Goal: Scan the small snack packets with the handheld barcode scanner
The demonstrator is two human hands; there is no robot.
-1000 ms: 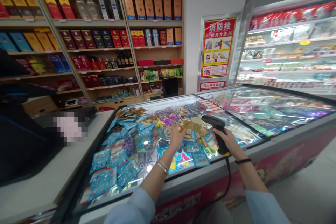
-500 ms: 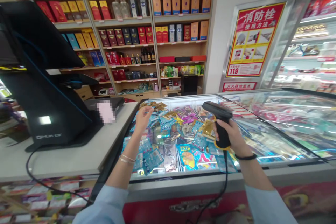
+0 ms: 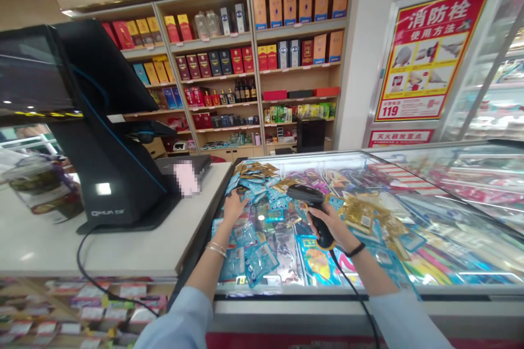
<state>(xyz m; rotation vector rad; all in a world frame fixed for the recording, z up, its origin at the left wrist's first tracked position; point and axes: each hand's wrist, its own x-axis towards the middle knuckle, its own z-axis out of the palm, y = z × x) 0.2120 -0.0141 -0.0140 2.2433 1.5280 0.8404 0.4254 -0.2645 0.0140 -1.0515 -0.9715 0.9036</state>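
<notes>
A black barcode scanner [image 3: 305, 194] with a yellow trim is gripped by its handle in my right hand [image 3: 333, 226]; its head points left and its cable hangs down toward me. My left hand [image 3: 234, 206] reaches onto the back left of a heap of blue packets [image 3: 256, 188], thumb and forefinger apart; whether it touches one is hard to make out. Just nearer to me lie more clear-and-blue packets [image 3: 261, 263]. Gold packets [image 3: 364, 212] are spread right of the scanner, and further gold packets [image 3: 262, 168] lie behind my left hand. All rest on a glass-topped freezer [image 3: 282, 305].
On the left a white counter [image 3: 135, 253] carries a black checkout terminal [image 3: 123, 174] and a lidded cup [image 3: 41, 185]. Behind, shelves hold boxes [image 3: 213, 62] and bottles. A red fire-hydrant sign [image 3: 434, 54] hangs on the wall.
The view has swung left. My right hand has brought the scanner leftward over the packets, uncovering the gold ones on the right. My left hand has lowered onto the blue heap.
</notes>
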